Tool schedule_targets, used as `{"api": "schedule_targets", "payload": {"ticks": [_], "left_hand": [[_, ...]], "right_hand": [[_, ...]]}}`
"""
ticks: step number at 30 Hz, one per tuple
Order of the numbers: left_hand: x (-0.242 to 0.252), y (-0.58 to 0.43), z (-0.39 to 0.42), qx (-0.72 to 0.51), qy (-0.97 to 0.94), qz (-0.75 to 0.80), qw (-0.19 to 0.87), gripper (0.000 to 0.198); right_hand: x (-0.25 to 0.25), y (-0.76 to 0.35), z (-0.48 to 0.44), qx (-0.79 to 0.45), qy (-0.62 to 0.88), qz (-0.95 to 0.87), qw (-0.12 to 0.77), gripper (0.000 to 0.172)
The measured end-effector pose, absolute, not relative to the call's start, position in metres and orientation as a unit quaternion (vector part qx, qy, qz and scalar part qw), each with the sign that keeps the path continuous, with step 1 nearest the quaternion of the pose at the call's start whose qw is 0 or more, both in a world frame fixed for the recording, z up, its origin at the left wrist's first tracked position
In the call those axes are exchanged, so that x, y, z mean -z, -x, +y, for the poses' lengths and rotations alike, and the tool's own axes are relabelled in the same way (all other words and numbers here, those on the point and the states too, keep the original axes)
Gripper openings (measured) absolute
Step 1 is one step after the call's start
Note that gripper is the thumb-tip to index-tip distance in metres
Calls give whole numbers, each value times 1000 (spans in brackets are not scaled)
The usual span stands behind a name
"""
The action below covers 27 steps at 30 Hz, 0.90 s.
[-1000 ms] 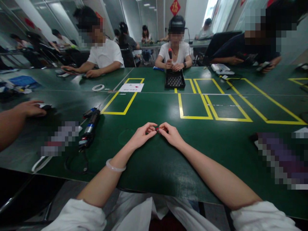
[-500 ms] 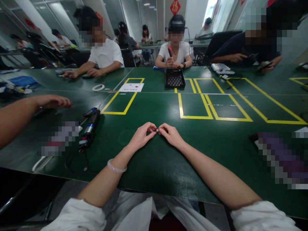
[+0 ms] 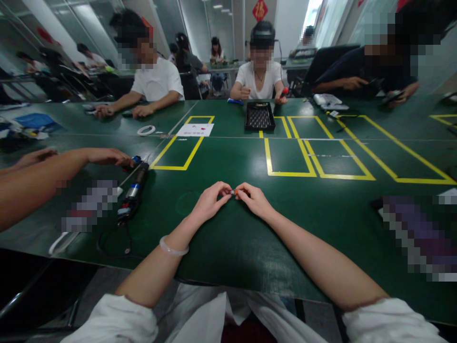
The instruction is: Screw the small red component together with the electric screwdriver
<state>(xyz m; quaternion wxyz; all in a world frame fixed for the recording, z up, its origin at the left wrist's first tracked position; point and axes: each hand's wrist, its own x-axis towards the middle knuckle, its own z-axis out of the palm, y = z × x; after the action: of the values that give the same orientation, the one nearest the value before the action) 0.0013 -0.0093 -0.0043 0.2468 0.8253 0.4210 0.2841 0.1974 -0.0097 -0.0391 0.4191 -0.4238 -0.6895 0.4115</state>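
Observation:
My left hand (image 3: 213,201) and my right hand (image 3: 254,200) meet just above the green table (image 3: 232,247). Between their fingertips is a small piece (image 3: 233,192) with silver and orange parts, too small to name. Both hands are closed in a pinch, one at each end of it. Fingers cover much of the piece. A pale bracelet (image 3: 173,246) circles my left wrist.
At left, a co-worker's hand (image 3: 119,156) touches a small blue-and-black item beside a black cylindrical tool (image 3: 134,188). Yellow tape outlines (image 3: 291,174) and a black tray (image 3: 260,127) lie ahead. Blurred-out objects flank me. Several people sit around the table.
Orange now shows on the small piece at my right fingertips. The co-worker's arm at left has reached rightward to the tool. The person opposite has spread their hands apart. My arms stay put.

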Motion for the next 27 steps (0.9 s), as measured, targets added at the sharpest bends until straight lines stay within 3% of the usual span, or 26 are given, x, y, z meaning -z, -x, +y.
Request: {"api": "schedule_targets", "payload": {"ticks": [27], "left_hand": [[4, 0, -12, -261, -850, 422, 178, 17]], "right_hand": [[37, -198, -9, -413, 420, -694, 415, 14]]}}
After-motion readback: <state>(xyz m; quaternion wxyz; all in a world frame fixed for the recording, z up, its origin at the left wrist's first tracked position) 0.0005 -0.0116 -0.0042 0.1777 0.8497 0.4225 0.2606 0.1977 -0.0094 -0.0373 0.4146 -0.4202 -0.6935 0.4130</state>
